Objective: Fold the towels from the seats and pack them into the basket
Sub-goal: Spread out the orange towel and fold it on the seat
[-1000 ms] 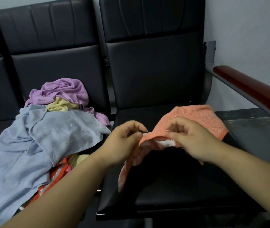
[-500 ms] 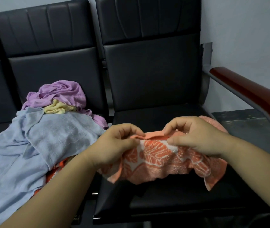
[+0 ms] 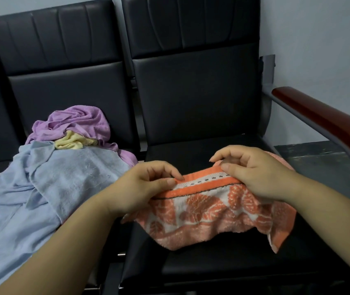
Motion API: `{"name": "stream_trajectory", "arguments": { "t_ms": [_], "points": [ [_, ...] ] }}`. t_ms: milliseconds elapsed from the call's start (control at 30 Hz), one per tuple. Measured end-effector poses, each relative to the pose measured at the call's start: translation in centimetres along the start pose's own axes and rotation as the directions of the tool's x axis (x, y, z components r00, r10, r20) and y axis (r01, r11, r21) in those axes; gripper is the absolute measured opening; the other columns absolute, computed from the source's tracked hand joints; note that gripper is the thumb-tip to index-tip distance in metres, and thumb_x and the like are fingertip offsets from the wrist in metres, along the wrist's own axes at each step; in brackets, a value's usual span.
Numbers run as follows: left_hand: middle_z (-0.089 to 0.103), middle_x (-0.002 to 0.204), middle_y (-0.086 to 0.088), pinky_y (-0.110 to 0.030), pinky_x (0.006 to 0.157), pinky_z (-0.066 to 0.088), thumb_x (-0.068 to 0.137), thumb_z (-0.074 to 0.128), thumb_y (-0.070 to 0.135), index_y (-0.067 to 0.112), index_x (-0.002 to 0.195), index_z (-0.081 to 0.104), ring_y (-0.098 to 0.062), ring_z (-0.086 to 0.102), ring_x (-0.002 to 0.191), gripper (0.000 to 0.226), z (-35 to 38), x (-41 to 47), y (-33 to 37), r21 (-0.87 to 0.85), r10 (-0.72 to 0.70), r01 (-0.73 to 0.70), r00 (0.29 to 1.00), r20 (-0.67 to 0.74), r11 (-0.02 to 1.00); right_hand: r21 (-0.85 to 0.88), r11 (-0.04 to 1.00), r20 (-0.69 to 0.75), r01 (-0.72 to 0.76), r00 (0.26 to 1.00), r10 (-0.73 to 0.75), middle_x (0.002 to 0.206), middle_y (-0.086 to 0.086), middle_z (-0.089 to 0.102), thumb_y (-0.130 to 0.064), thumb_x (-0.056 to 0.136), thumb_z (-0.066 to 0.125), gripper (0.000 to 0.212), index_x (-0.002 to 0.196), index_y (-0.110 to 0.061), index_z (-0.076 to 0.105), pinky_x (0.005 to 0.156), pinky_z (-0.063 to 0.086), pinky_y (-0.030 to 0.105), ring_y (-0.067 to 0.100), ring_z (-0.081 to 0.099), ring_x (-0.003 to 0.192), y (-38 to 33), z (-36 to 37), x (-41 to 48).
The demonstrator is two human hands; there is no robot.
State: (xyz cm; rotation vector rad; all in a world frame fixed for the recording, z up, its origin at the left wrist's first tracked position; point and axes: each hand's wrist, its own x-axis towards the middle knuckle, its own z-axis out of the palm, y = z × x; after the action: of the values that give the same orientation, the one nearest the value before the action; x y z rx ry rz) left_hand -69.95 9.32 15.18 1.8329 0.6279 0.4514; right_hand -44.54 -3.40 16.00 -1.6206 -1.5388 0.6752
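Currently, head view: left hand (image 3: 146,188) and right hand (image 3: 252,173) each pinch top hem of orange towel (image 3: 208,211), spread just above right seat (image 3: 212,265). Step, likely: squaring up for first fold. Next: bring edges together evenly. Blue towel (image 3: 63,184), purple towel (image 3: 80,122) and yellow towel (image 3: 74,141) heaped unfolded on next seat. Basket out of view. Armrest (image 3: 329,128) near on right.
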Motion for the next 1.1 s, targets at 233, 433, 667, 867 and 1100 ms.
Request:
{"name": "stream_trajectory", "arguments": {
  "t_ms": [233, 433, 667, 867, 1100],
  "points": [
    [0.07, 0.087, -0.001, -0.029, 0.07, 0.053, 0.099, 0.062, 0.009, 0.022, 0.094, 0.071, -0.014, 0.064, 0.078, 0.017, 0.9, 0.5, 1.2, -0.072, 0.074, -0.083, 0.99, -0.124, 0.994, -0.321, 0.946, 0.262, -0.035, 0.957, 0.124, 0.111, -0.024, 0.066, -0.03, 0.093, 0.074, 0.019, 0.096, -0.049, 0.077, 0.091, 0.05, 0.018, -0.004, 0.063, 0.104, 0.0, 0.3, 0.2],
    [0.073, 0.091, 0.009, -0.029, 0.079, 0.057, 0.086, 0.073, 0.0, 0.023, 0.091, 0.073, -0.004, 0.068, 0.083, 0.023, 0.2, 0.3, 0.0, 0.417, -0.084, -0.01, 0.975, 0.205, 0.909, -0.112, 0.985, -0.036, -0.128, 0.992, 0.125, 0.095, -0.018, 0.073, -0.011, 0.099, 0.06, 0.033, 0.085, -0.035, 0.078, 0.082, 0.053, 0.021, 0.003, 0.068, 0.094, -0.3, 0.3, 0.7],
    [0.068, 0.084, 0.011, -0.017, 0.068, 0.049, 0.097, 0.056, -0.008, 0.008, 0.094, 0.067, -0.002, 0.059, 0.074, 0.02, 0.5, 0.7, 0.9, 0.113, 0.165, -0.15, 0.977, -0.133, 0.982, -0.338, 0.941, 0.389, 0.01, 0.912, 0.13, 0.101, -0.03, 0.07, -0.021, 0.087, 0.08, 0.02, 0.09, -0.041, 0.081, 0.09, 0.05, 0.016, -0.009, 0.064, 0.099, -0.7, 0.4, -0.2],
    [0.071, 0.081, 0.002, -0.021, 0.058, 0.054, 0.088, 0.074, 0.001, 0.011, 0.097, 0.071, -0.009, 0.066, 0.065, 0.014, 0.3, 0.0, 1.3, 0.2, -0.07, 0.02, 0.967, 0.246, 0.98, -0.198, 0.971, -0.079, -0.137, 0.989, 0.124, 0.09, -0.011, 0.075, -0.006, 0.095, 0.057, 0.042, 0.077, -0.037, 0.078, 0.079, 0.059, 0.041, 0.019, 0.072, 0.086, -0.3, -0.3, 0.8],
    [0.056, 0.061, 0.002, -0.025, 0.05, 0.044, 0.098, 0.057, -0.003, 0.018, 0.087, 0.066, -0.012, 0.053, 0.053, 0.025, 0.2, 0.8, 0.5, 0.159, 0.072, -0.049, 0.987, -0.142, 0.986, -0.007, 0.993, 0.268, -0.117, 0.957, 0.115, 0.087, -0.017, 0.074, -0.009, 0.084, 0.082, 0.017, 0.086, -0.026, 0.082, 0.056, 0.05, 0.013, 0.005, 0.073, 0.078, -2.0, 0.1, -0.5]
  ]
}}
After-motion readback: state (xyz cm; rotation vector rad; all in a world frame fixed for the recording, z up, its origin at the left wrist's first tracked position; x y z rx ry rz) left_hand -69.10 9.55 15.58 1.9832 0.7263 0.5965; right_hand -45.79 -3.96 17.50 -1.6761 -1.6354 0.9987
